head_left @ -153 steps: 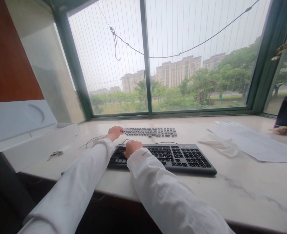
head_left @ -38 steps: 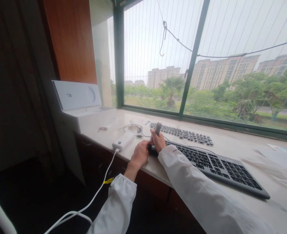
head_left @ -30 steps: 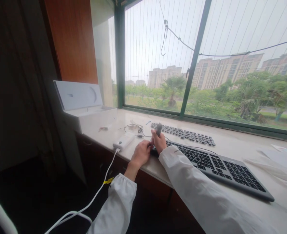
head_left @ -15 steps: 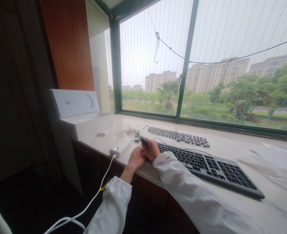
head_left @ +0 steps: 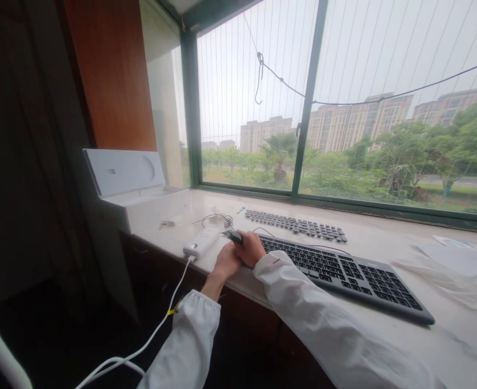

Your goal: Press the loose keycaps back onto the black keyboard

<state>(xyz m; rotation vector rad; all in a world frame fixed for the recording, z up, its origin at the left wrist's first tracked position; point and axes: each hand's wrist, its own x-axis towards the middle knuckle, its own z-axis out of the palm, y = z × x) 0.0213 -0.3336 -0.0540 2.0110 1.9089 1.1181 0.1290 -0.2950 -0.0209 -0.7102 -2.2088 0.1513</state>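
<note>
My right hand (head_left: pixel 251 247) is closed around a small, short black object (head_left: pixel 234 236) that points left; its exact kind is too small to tell. Pressed up against it from the left and slightly below is my left hand (head_left: pixel 227 260). Its fingers curl in by the right hand, and whatever they hold is hidden. Both hands are at the left end of a dark grey keyboard (head_left: pixel 346 275), which covers much of the worktop in front of me. A thin dark cable (head_left: pixel 227 220) lies coiled just beyond the hands.
Rows of loose keycaps (head_left: pixel 295 224) lie behind the keyboard. Left of my hands is a white power bank-like block (head_left: pixel 201 242) with a white cable (head_left: pixel 157 327) plugged in. A white box (head_left: pixel 141 208) stands open farther left. Papers and plastic wrap (head_left: pixel 445 270) lie right.
The black object in my right hand has tipped over from pointing up and left to lying flatter, pointing left. My hands stay together in almost the same place; the view has shifted slightly.
</note>
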